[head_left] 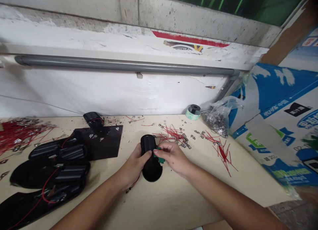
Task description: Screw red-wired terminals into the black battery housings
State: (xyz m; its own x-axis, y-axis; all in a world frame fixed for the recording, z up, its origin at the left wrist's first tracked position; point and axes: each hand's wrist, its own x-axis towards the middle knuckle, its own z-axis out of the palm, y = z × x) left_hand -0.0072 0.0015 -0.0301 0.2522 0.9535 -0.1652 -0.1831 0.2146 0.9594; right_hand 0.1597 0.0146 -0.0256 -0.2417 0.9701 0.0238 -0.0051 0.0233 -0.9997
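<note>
Gripping the black cylindrical housing (150, 160) in your closed left hand (132, 168) over the bench (174, 197), you are pinching a thin red wire (157, 150) with your right hand (174, 159); if your pinch slips, the wire could snag the loose metal terminals (184, 140) nearby.

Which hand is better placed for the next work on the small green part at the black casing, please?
The right hand seems better placed: its fingers are at the green part, while the left hand has its grip around the black cylindrical casing.
</note>
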